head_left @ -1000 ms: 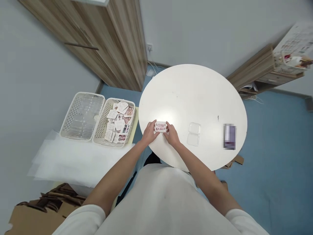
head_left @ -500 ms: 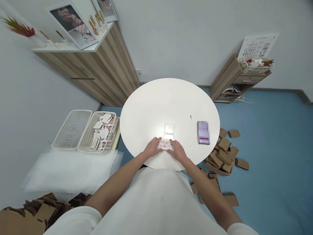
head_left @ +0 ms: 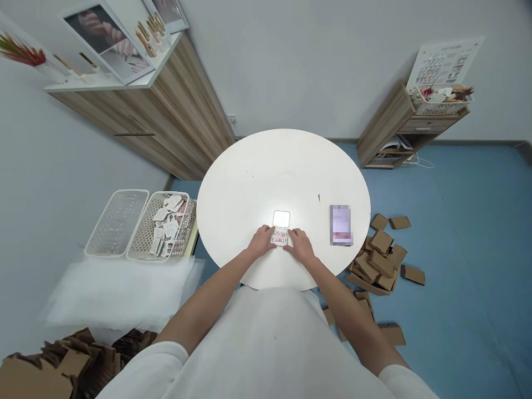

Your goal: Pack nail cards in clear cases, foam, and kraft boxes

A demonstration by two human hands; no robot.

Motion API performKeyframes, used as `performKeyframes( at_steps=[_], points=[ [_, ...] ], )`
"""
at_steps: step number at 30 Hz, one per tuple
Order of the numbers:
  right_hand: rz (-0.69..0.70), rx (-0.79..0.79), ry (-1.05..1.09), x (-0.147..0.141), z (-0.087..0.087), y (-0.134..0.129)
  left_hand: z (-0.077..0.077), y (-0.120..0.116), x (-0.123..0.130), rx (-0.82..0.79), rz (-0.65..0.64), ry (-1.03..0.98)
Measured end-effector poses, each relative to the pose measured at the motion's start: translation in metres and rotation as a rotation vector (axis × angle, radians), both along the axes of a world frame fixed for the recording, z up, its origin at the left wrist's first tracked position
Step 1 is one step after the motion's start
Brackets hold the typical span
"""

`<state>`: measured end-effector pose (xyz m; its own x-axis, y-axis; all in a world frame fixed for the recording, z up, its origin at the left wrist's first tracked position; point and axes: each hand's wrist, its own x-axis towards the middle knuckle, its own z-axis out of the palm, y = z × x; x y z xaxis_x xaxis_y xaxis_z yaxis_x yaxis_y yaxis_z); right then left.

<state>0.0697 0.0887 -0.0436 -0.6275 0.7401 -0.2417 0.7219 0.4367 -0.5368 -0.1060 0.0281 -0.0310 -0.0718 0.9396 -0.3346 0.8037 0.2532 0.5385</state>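
A small clear hinged case [head_left: 282,219] lies on the white oval table [head_left: 266,166] with its lid folded back, away from me. In its near half sits a set of pink press-on nails [head_left: 279,237] in rows. My left hand [head_left: 262,241] grips the left edge of that half, thumb at the upper corner. From the other side my right hand [head_left: 300,244] closes on the right edge, fingers curved along it. Parts of the case's side edges are hidden under the fingers.
A purple blurred rectangular item [head_left: 341,225] lies on the table's right side. White baskets [head_left: 137,244], one with carded packets, stand at left above white sheets [head_left: 112,293]. Cardboard boxes [head_left: 380,260] cover floor at right. A wooden cabinet [head_left: 187,111] stands behind left.
The nail set was held between my hands at the near side of the open case. It has moved forward and now sits in the case's near half. The view has shifted slightly.
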Motion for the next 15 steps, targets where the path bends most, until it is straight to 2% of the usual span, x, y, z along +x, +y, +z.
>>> performKeyframes(
  at_steps=[5,11,15],
  points=[
    [0.031,0.031,-0.028,0.000,-0.004,0.002,-0.004,0.001,0.002,-0.065,0.038,-0.077],
    [0.055,0.033,-0.025,0.002,-0.007,0.002,-0.007,-0.003,0.005,-0.055,0.062,-0.109],
    [0.019,-0.036,0.011,0.005,-0.007,-0.004,-0.010,-0.013,0.007,-0.044,0.206,-0.216]
  ],
)
